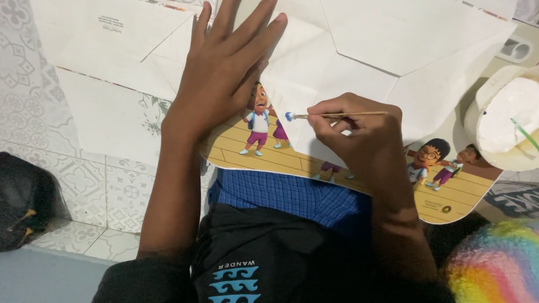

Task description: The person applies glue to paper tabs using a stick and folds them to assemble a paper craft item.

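Observation:
My left hand (225,65) lies flat with fingers spread on folded white paper (371,35), pressing it down over a printed sheet with cartoon children (455,190). My right hand (361,128) pinches a thin wooden stick (337,116) whose white-blue tip (289,116) touches the edge of the white paper flap. The printed sheet rests across my lap, above blue checked cloth (285,197) and dark fabric.
A white container of thick white paste (516,114) with a green strip in it stands at the right. A rainbow-coloured fuzzy item (506,271) lies at lower right. A black bag (10,201) sits on the patterned tile floor at left. More white paper (104,47) lies at upper left.

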